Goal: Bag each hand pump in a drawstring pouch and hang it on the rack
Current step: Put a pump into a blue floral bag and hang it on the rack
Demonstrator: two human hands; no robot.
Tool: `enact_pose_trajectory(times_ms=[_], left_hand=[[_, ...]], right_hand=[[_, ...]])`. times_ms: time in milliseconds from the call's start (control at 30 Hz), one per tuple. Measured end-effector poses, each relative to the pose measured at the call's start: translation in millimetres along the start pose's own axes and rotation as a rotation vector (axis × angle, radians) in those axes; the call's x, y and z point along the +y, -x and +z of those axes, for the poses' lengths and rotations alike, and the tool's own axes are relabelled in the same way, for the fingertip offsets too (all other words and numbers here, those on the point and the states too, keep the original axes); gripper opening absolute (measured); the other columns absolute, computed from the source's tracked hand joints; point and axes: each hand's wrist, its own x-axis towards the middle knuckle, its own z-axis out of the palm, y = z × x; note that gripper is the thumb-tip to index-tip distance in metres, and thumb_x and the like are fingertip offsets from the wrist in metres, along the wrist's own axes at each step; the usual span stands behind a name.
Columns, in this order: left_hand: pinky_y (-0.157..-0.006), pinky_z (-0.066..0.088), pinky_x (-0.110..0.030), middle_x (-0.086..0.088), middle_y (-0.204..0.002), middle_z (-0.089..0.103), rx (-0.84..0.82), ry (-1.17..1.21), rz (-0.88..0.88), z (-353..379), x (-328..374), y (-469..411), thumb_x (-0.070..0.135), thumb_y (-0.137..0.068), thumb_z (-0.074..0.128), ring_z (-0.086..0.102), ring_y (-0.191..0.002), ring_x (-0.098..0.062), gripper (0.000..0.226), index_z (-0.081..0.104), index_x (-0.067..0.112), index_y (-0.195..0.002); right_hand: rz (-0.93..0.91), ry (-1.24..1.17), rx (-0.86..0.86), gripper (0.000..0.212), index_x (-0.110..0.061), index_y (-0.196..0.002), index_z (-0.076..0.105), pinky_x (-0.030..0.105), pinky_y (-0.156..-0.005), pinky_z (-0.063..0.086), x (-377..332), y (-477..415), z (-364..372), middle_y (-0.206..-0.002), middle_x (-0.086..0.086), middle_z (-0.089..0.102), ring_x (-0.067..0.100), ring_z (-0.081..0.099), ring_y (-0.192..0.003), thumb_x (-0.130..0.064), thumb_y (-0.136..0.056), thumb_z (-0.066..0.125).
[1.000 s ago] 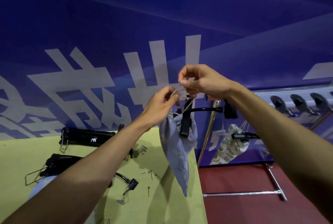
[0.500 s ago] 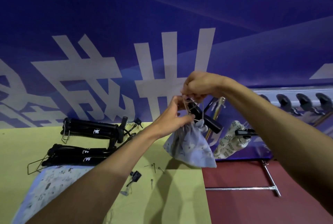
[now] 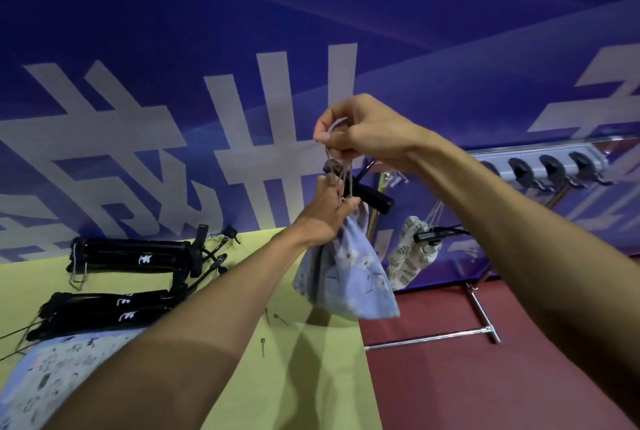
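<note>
Blue banner (image 3: pixel 242 31) behind yellow tabletop (image 3: pixel 311 377) | left hand (image 3: pixel 323 218): fingers clamped round neck of blue pouch (image 3: pixel 346 277), held in the air over tabletop's right edge | right hand (image 3: pixel 363 132): fingers pinching drawstring (image 3: pixel 350 180) above | pump handle (image 3: pixel 372 196) sticks out of pouch | rack (image 3: pixel 540 166) far right

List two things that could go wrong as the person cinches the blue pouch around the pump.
1. The pump's black handle juts out of the blue floral pouch mouth, so the drawstring pinched by the right hand may not cinch shut, and the pump could slip out.
2. The pouch hangs in mid-air by the edge of the table, partly over the red floor, gripped at its neck by the left hand; a slip could drop it.
</note>
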Motion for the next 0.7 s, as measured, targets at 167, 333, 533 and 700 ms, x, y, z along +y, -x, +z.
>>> enact_pose_trajectory(times_ms=[167, 333, 533, 700], left_hand=[[-0.083, 0.040, -0.036, -0.007, -0.105, 0.033, -0.005, -0.004, 0.045, 6, 20, -6, 0.030, -0.094, 0.048, 0.041, -0.087, -0.021, 0.021, 0.034, 0.014, -0.093], [-0.070, 0.034, -0.020, -0.009, -0.098, 0.040, -0.116, 0.058, 0.142, 8, 46, -5, 0.021, -0.087, 0.064, 0.045, -0.081, -0.010, 0.024, 0.043, 0.010, -0.090], [-0.099, 0.045, -0.036, -0.012, -0.109, 0.065, -0.187, 0.431, 0.135, 5, 76, -13, 0.015, -0.074, 0.075, 0.059, -0.103, -0.018, 0.036, 0.061, 0.010, -0.107], [-0.089, 0.044, -0.035, 0.011, -0.078, 0.072, -0.271, 0.472, 0.156, 34, 106, -32, 0.018, -0.084, 0.064, 0.064, -0.087, -0.012, 0.016, 0.069, 0.029, -0.073]], right_hand=[[-0.067, -0.051, 0.054, 0.012, -0.012, -0.081, 0.063, 0.020, -0.050, 0.043, 9, 15, -22, -0.067, 0.006, 0.062, 0.012, 0.052, -0.056, -0.007, -0.091, 0.060], [-0.068, -0.175, -0.025, 0.017, -0.008, -0.085, 0.060, 0.015, -0.044, 0.038, 26, 32, -44, -0.076, 0.010, 0.064, 0.005, 0.050, -0.049, 0.005, -0.093, 0.051], [-0.032, -0.206, -0.011, 0.023, -0.013, -0.082, 0.058, 0.018, -0.049, 0.037, 61, 69, -87, -0.076, 0.009, 0.064, 0.021, 0.051, -0.068, 0.006, -0.092, 0.051], [0.009, -0.284, 0.001, 0.023, -0.011, -0.085, 0.054, 0.019, -0.043, 0.032, 96, 101, -123, -0.068, 0.004, 0.064, 0.011, 0.044, -0.050, 0.012, -0.086, 0.051]])
